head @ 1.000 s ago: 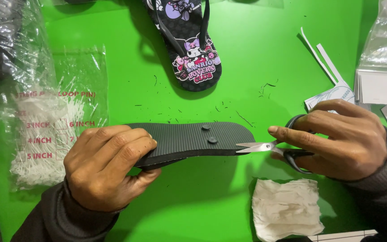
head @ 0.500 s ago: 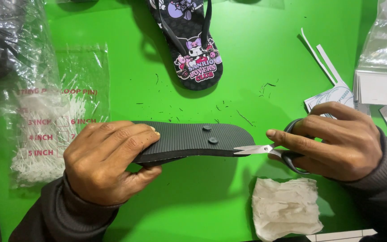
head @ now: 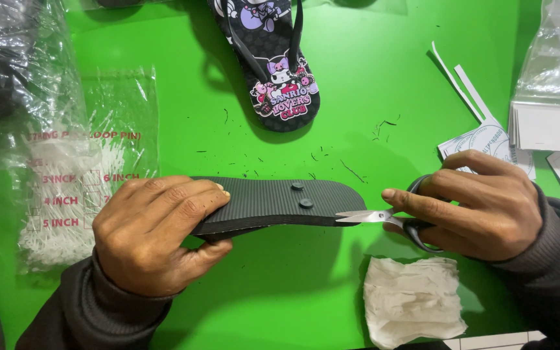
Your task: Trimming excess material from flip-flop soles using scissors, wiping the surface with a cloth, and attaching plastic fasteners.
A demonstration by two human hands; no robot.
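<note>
My left hand (head: pixel 157 240) grips a black flip-flop (head: pixel 280 202) by one end and holds it sole-up above the green table (head: pixel 371 84). Two round strap plugs show on the ribbed sole. My right hand (head: pixel 481 204) holds small scissors (head: pixel 374 217) with black handles. Their metal blades point left and touch the sandal's right edge. A second black flip-flop (head: pixel 270 61) with a cartoon print lies strap-up at the top centre.
A clear bag of white plastic loop pins (head: pixel 66 188) lies at the left. A crumpled white cloth (head: pixel 413 301) sits below my right hand. White paper tags and clear bags (head: pixel 546 123) are at the right. Tiny black trimmings dot the table. A red object is at the bottom left.
The scissor tips have stayed at the sandal's right edge with slight shifts. Both hands hold about the same places.
</note>
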